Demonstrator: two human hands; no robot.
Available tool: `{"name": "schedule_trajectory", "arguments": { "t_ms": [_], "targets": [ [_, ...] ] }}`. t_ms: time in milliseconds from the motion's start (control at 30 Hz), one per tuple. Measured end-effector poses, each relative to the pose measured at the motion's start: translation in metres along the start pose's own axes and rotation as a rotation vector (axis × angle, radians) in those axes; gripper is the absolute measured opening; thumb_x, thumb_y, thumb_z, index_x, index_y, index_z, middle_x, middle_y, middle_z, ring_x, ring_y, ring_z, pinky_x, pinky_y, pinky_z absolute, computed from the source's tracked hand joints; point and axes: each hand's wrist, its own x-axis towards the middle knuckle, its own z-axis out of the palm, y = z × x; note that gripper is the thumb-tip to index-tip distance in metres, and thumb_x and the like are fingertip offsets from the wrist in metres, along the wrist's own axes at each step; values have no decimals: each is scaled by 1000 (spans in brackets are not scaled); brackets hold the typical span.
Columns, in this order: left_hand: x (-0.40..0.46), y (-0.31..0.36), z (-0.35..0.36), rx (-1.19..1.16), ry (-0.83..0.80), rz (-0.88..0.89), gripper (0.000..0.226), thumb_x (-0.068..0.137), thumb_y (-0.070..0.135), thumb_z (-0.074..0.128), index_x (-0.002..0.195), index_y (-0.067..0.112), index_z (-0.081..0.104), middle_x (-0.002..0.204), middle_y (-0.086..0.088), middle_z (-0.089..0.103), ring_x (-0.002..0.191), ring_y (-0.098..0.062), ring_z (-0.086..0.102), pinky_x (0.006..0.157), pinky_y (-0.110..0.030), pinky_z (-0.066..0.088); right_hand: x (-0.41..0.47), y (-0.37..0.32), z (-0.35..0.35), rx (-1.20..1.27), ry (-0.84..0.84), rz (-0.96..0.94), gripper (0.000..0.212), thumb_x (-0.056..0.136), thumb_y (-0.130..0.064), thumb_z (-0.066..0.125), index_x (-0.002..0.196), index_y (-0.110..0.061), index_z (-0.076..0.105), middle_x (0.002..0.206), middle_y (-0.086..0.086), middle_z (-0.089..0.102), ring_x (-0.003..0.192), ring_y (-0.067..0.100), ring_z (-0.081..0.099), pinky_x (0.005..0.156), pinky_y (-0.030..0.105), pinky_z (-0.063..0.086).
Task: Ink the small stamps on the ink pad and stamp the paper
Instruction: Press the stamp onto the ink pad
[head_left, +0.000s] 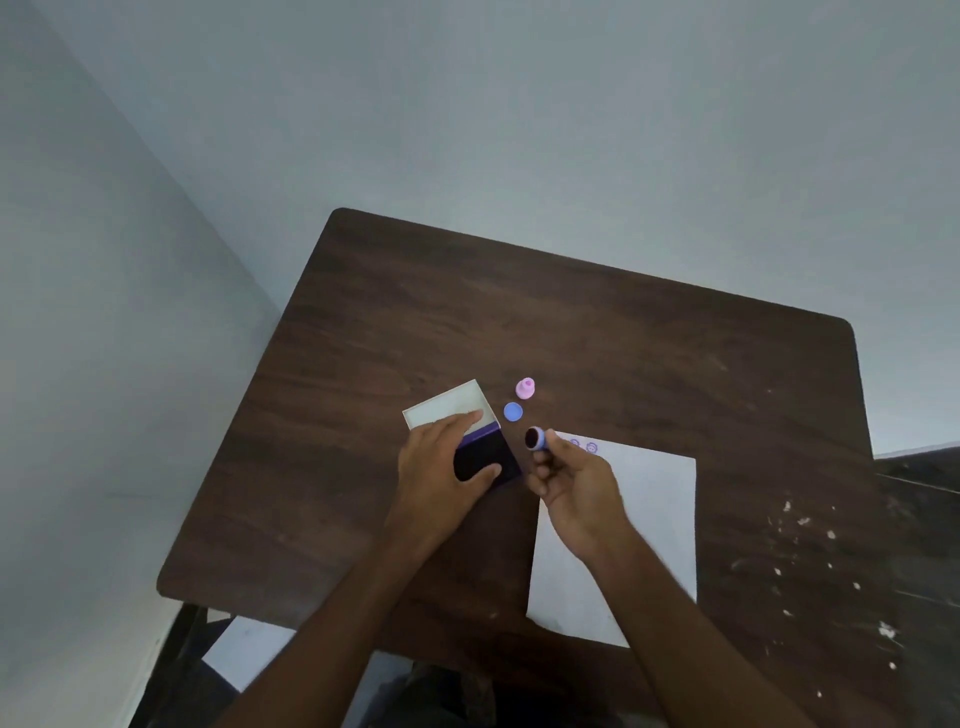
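Dark wood-grain desk (623, 332), white-flecked at right, is standing against pale grey walls (467, 104). Left hand (439, 457) is gripping the purple open ink pad (485, 457); right hand (576, 483) is pinching the small blue round stamp (536, 439), inked face up, above white paper sheet (649, 499).

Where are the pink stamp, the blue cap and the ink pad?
pink stamp (525, 388): head view, on its top.
blue cap (513, 411): head view, centre of the disc.
ink pad (480, 454): head view, dark inked surface.

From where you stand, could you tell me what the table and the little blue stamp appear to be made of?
The table looks like dark wood or wood-look laminate: visible grain, matte, scuffed with pale flecks. The blue stamp in the right hand seems smooth moulded plastic; its dark inked face is probably rubber.
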Motion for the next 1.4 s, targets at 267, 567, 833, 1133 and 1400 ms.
{"name": "schedule_trajectory", "arguments": {
  "t_ms": [267, 567, 833, 1133, 1400],
  "targets": [
    [0, 88, -9, -358, -140, 42, 49, 74, 44, 76, 120, 35, 61, 116, 24, 62, 104, 3, 57, 88, -12, 47, -27, -32, -26, 459, -143, 91, 31, 81, -15, 68, 107, 1, 65, 81, 13, 66, 69, 20, 60, 67, 30, 54],
    [1, 133, 13, -402, -83, 182, 35, 70, 27, 84, 101, 19, 70, 100, 9, 69, 91, -7, 63, 79, -12, 49, -41, -38, -42, 594, -248, 26, 30, 81, -16, 69, 108, -2, 66, 92, 14, 69, 79, 21, 61, 78, 28, 52],
    [6, 143, 25, -367, -64, 237, 36, 69, 29, 84, 101, 18, 71, 101, 8, 69, 91, -4, 62, 79, -8, 47, -41, -42, -51, 668, -210, 4, 32, 84, -14, 64, 113, -1, 62, 95, 16, 68, 79, 25, 63, 76, 31, 54],
    [12, 146, 33, -346, -62, 285, 36, 69, 29, 84, 101, 16, 72, 102, 6, 70, 92, -7, 63, 83, -14, 50, -39, -47, -55, 711, -198, 5, 35, 80, -15, 68, 111, -1, 63, 95, 16, 69, 76, 25, 64, 70, 29, 56],
    [16, 148, 39, -348, -35, 320, 35, 68, 34, 82, 99, 29, 66, 99, 23, 59, 88, 10, 57, 81, 1, 39, -37, -50, -57, 726, -189, 1, 30, 84, -16, 62, 110, -1, 64, 94, 16, 71, 76, 26, 67, 69, 31, 57]
  ]
}}
